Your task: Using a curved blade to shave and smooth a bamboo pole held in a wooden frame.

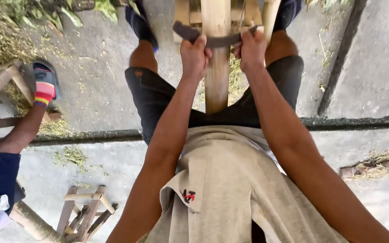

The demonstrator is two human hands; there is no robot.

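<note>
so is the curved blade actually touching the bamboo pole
Touching. The head view shows the curved blade lying flat across the bamboo pole with no gap, the left hand and right hand gripping its two ends.

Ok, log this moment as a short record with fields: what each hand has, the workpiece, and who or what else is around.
left hand: left hand grips one end of the curved blade
right hand: right hand grips the blade's other end
blade: laid crosswise over the bamboo pole
pole: pale, runs lengthwise between the knees
stand: bamboo frame at the pole's far end
nearby: another person's foot in a striped sandal, at left
ground: concrete floor with green shavings; small bamboo stool, lower left
</note>
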